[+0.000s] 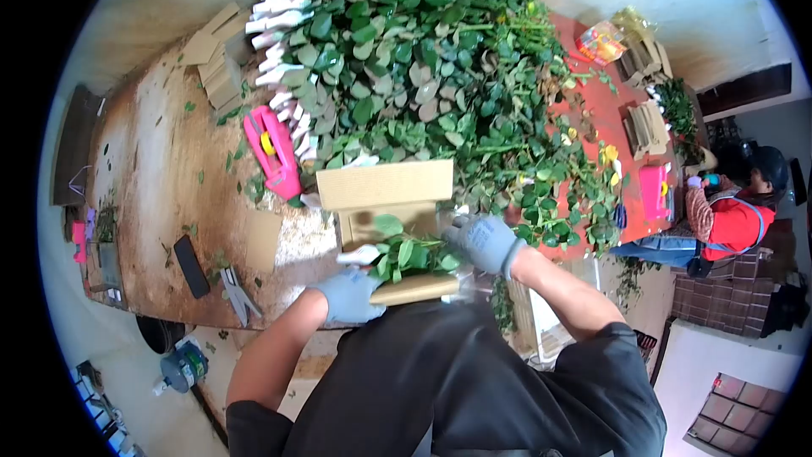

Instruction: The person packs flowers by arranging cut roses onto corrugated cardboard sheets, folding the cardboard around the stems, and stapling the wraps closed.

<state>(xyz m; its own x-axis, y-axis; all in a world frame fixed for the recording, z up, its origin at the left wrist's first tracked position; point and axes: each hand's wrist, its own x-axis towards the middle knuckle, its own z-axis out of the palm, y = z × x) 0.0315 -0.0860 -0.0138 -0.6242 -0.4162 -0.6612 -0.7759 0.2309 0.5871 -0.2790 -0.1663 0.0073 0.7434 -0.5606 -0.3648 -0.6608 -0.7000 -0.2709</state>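
In front of me lies a folded cardboard sheet (pixel 386 185), its far flap raised. Several leafy rose stems (pixel 411 256) rest on it, with a white-sleeved bud (pixel 361 256) at their left end. My left hand (pixel 348 294), in a grey glove, is closed on the cardboard's near flap (pixel 414 289) at its left end. My right hand (pixel 486 244), also gloved, is at the right end of the stems. Its fingertips are blurred, so their grip is unclear. A pink tape dispenser (pixel 272 152) with a yellow hub stands beyond the cardboard to the left.
A large heap of leafy roses (pixel 406 59) fills the back of the table. Cardboard pieces (pixel 222 76) are stacked back left. A black phone (pixel 191 267) and a stapler-like metal tool (pixel 239 294) lie at left. A co-worker (pixel 732 220) in red stands at right, near another pink dispenser (pixel 654 192).
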